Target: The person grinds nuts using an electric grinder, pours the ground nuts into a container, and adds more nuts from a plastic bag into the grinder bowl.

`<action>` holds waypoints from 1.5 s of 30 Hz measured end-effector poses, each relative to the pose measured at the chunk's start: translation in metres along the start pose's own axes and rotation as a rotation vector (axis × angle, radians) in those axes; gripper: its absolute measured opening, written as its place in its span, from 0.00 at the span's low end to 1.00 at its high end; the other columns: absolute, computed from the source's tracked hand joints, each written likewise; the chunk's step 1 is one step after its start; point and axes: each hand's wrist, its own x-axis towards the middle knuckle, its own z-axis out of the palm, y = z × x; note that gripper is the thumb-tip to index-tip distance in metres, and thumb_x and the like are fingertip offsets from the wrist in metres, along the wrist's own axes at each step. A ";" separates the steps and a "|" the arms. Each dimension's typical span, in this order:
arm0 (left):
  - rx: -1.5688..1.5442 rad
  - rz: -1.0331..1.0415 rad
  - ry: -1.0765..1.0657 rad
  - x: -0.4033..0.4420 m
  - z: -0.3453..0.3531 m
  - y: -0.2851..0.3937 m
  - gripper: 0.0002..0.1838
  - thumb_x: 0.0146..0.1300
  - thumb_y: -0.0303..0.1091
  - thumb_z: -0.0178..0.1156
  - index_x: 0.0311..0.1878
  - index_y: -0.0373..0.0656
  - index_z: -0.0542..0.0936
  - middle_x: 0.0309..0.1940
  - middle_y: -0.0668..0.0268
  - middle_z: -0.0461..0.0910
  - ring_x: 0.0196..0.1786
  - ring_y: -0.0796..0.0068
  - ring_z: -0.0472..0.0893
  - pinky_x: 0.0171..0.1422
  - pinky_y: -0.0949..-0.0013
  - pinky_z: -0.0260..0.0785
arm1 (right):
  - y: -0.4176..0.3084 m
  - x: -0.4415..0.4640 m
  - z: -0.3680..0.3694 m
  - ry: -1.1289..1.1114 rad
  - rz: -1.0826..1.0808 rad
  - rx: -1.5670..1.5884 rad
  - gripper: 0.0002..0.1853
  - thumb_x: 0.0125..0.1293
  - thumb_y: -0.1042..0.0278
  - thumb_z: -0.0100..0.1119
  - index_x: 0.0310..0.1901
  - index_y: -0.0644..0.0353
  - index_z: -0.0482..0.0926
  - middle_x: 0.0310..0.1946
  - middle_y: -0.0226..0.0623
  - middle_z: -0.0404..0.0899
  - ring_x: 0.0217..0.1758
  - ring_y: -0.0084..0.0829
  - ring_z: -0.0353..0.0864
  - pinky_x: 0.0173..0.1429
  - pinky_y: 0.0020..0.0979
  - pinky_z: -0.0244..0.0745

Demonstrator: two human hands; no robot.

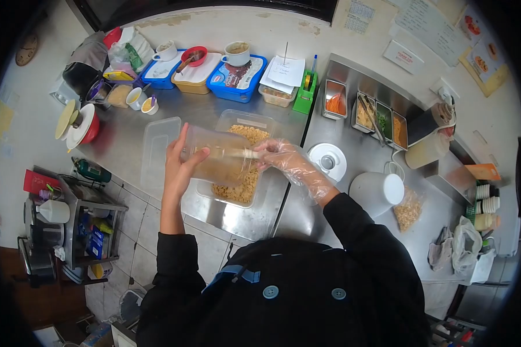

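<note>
My bare left hand (182,165) grips a clear plastic jar (211,165), tipped on its side with its mouth toward the right. Brownish residue coats the jar's inside. At that mouth, the fingers of my right hand (286,162), in a thin clear plastic glove, close around a pale narrow thing (248,154), whose kind I cannot make out. Beneath both hands is a clear plastic tub (266,120) holding light brown crumbs (240,188); the jar hides part of it. A clear lid or shallow tub (156,147) lies to the left.
A white appliance (370,194), a round white lid (328,162) and a bag of crumbs (408,209) stand at right. Metal pans of toppings (382,118) line the back right. Blue-lidded tubs (235,81), cups and a red bowl (194,55) line the wall.
</note>
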 end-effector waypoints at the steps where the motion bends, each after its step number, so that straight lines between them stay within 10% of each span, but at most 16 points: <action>1: 0.002 0.000 0.001 -0.001 0.002 0.000 0.42 0.50 0.48 0.68 0.69 0.56 0.65 0.63 0.47 0.63 0.67 0.51 0.63 0.67 0.59 0.59 | 0.002 -0.002 -0.003 0.050 -0.049 -0.053 0.12 0.60 0.71 0.63 0.44 0.66 0.78 0.33 0.36 0.78 0.33 0.21 0.78 0.37 0.23 0.75; 14: 0.204 0.194 0.059 0.010 0.014 0.031 0.45 0.44 0.53 0.71 0.68 0.58 0.67 0.64 0.41 0.61 0.69 0.50 0.61 0.68 0.54 0.57 | -0.022 -0.021 0.009 0.428 -0.268 -0.604 0.08 0.60 0.67 0.63 0.38 0.60 0.78 0.26 0.29 0.76 0.27 0.20 0.72 0.33 0.27 0.70; 19: 0.205 0.253 0.053 0.009 0.014 0.031 0.44 0.44 0.52 0.71 0.68 0.60 0.67 0.63 0.42 0.62 0.69 0.50 0.61 0.68 0.54 0.58 | -0.015 -0.018 0.007 0.431 -0.712 -0.829 0.06 0.57 0.72 0.63 0.35 0.58 0.76 0.34 0.38 0.78 0.37 0.35 0.77 0.42 0.33 0.72; 45: 0.203 0.293 0.075 0.007 0.012 0.032 0.43 0.43 0.50 0.72 0.67 0.59 0.69 0.63 0.44 0.63 0.67 0.52 0.63 0.68 0.57 0.57 | -0.011 -0.023 0.008 0.504 -0.767 -1.074 0.07 0.55 0.75 0.62 0.34 0.58 0.75 0.34 0.40 0.76 0.38 0.42 0.76 0.44 0.37 0.72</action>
